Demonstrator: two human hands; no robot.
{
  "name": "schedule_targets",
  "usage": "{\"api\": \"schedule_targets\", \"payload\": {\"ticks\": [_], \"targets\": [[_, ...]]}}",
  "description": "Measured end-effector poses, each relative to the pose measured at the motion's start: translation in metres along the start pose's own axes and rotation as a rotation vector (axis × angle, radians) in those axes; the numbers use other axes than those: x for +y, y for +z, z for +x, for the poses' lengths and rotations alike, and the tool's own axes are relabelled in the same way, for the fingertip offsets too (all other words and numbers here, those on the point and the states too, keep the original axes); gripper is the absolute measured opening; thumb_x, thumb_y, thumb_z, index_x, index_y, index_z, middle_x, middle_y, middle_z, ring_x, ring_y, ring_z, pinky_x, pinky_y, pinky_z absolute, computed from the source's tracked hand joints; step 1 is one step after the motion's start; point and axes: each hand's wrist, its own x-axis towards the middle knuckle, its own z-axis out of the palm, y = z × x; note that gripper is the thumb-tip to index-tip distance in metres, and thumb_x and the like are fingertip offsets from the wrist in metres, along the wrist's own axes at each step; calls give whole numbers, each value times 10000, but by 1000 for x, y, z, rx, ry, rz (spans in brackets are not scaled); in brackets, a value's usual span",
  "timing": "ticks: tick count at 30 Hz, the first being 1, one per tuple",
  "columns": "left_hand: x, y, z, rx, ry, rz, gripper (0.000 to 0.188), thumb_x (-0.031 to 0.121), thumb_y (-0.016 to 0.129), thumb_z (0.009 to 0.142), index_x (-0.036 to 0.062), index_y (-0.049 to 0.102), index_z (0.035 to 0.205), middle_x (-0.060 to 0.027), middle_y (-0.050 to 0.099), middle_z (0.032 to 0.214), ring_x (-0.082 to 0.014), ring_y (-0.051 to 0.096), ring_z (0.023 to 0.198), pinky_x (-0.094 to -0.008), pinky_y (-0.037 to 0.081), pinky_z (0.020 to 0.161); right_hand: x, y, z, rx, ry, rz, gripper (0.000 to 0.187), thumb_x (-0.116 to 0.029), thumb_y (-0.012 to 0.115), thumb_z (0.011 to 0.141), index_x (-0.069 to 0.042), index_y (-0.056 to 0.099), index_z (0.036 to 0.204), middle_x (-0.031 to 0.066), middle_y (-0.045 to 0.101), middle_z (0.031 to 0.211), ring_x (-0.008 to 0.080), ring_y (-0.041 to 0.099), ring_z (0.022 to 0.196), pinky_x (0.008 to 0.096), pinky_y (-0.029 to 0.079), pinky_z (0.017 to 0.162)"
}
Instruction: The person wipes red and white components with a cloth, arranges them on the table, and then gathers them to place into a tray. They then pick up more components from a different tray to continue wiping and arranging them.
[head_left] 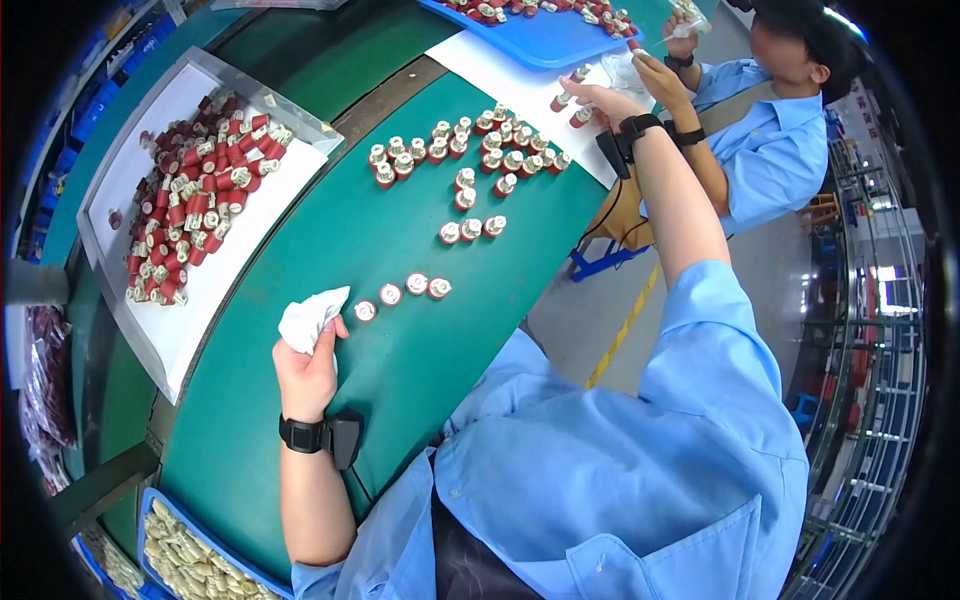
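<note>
My left hand (307, 375) is closed around a crumpled white cloth (312, 318) above the green table. Just right of it, a short row of small red-and-silver cylindrical parts (390, 294) stands upright. My right hand (608, 103) reaches far out to a white sheet (480, 62) at the table's far right. Its thumb and fingers are spread beside a few of the same parts (581, 116); some fingertips are hidden. Between my hands, several more upright parts (437, 148) stand in loose groups on the green surface.
At left, a white-lined clear tray (122, 190) holds a heap of red-and-silver parts. A blue tray (545, 48) of parts lies at the top. Pale pieces fill a blue bin (262, 578) at lower left. A co-worker (770, 150) in blue works at the far right.
</note>
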Motion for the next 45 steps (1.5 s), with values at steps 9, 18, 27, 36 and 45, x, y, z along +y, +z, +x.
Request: {"api": "schedule_targets", "payload": {"ticks": [9,18,27,36,45], "targets": [[1,1,0,3,-14,3,240,-31,526,938,-26,628,1155,-21,618,880,-109,544,814,-243,433,766,-9,18,-17,79,52,-26,947,-821,594,722,3,628,1188,59,531,838,92,427,649,278,311,534],[3,2,-1,14,-6,14,238,-37,529,934,-24,634,1147,-21,618,869,-106,540,811,-244,433,753,0,-8,11,265,109,81,936,-829,562,722,-102,583,1312,95,607,1146,157,499,727,285,407,629],[4,2,1,7,26,28,240,-53,525,926,-28,633,1139,-29,621,861,-116,547,796,-245,438,741,8,-31,48,245,209,173,851,-736,686,714,-101,557,1265,19,586,1029,112,462,744,271,419,657],[-1,1,-1,42,-20,-67,222,-69,538,916,-39,631,1115,-47,621,859,-129,556,782,-258,447,733,15,-36,44,242,156,406,669,-568,756,771,-94,548,1195,40,579,1014,117,462,752,284,423,642],[2,1,-1,29,-13,-13,210,-72,538,917,-37,634,1101,-49,619,855,-131,559,782,-260,449,728,16,-35,52,233,169,237,706,-565,735,789,-84,530,1263,52,575,1028,136,471,813,283,418,642]]}}
